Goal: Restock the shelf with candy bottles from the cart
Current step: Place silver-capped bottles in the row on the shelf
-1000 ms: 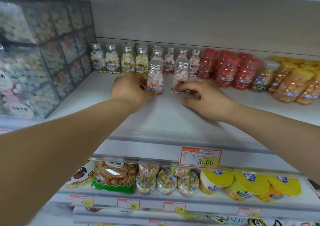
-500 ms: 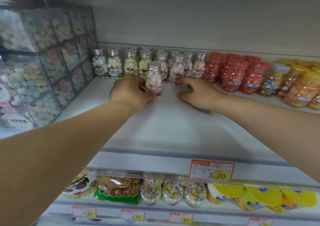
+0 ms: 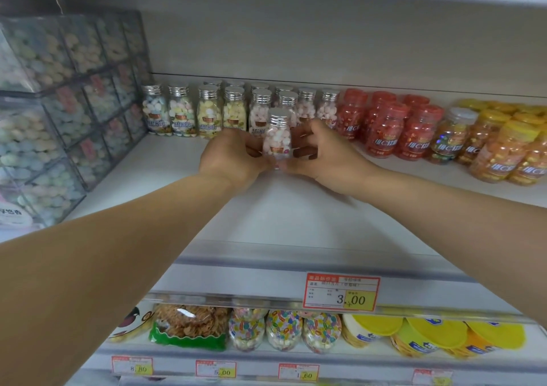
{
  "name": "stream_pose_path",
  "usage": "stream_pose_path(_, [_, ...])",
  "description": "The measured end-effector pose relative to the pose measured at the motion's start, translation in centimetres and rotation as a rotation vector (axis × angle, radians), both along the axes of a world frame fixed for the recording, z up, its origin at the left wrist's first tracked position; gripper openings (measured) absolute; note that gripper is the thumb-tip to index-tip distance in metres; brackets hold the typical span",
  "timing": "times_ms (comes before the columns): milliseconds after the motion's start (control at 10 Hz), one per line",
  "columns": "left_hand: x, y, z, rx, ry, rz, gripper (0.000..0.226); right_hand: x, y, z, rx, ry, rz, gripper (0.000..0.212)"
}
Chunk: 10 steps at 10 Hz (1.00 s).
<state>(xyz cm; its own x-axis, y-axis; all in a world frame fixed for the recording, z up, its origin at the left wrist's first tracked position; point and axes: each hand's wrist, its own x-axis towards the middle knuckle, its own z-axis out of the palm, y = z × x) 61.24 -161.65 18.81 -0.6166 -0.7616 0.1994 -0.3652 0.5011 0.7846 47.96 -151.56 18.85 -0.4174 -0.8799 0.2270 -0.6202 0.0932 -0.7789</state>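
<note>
A small clear candy bottle [image 3: 277,136] with a silver cap and pink-white candies stands on the white shelf [image 3: 284,208], in front of the row of silver-capped candy bottles [image 3: 233,110] at the back. My left hand [image 3: 233,157] grips it from the left, and my right hand [image 3: 325,154] closes round it from the right. The bottle's base is hidden behind my fingers. The cart is out of view.
Red vitamin bottles [image 3: 384,125] and orange-yellow ones [image 3: 497,148] fill the shelf's right. Stacked clear candy boxes [image 3: 59,104] stand at the left. A price tag [image 3: 340,294] hangs on the shelf's front rail. Snack bags and yellow-lidded tubs sit on the shelf below.
My right hand let go of the second bottle, now in the back row, and came left onto the front bottle. My left hand stayed on that bottle.
</note>
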Motion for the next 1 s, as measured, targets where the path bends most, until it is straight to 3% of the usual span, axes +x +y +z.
stream_pose_path(100, [-0.5,0.7,0.1,0.048,-0.013,-0.081,0.013,0.0,0.0,0.0,-0.002,0.08,-0.044,0.052])
stream_pose_path(200, [-0.4,0.8,0.0,-0.038,-0.131,-0.069,0.03,-0.9,0.6,-0.1,-0.012,0.114,-0.147,0.046])
stream_pose_path(300, [0.2,1.0,0.3,-0.22,-0.365,-0.104,0.043,-2.0,1.2,-0.3,-0.04,0.132,-0.28,0.041])
stream_pose_path(400, [0.6,1.3,0.2,-0.281,-0.539,-0.173,0.052,-2.2,1.5,-0.3,-0.052,0.118,-0.378,0.06])
stream_pose_path(500, [0.7,1.2,-0.2,-0.343,-0.639,-0.219,0.055,-1.4,2.5,0.0,-0.022,0.191,-0.416,0.048])
stream_pose_path(600, [0.8,1.0,-0.5,-0.364,-0.675,-0.23,0.055,-0.6,3.9,0.1,0.1,0.306,-0.309,0.025])
stream_pose_path(700, [0.8,1.1,-0.7,-0.389,-0.675,-0.22,0.055,0.1,4.7,0.0,0.301,0.395,-0.142,0.035])
stream_pose_path(800, [0.7,1.2,-0.8,-0.399,-0.674,-0.212,0.055,-0.1,4.2,-0.1,0.391,0.407,-0.129,0.05])
stream_pose_path(1000, [0.8,1.3,-0.9,-0.405,-0.673,-0.202,0.054,-1.7,1.9,-0.4,0.401,0.457,-0.183,0.046])
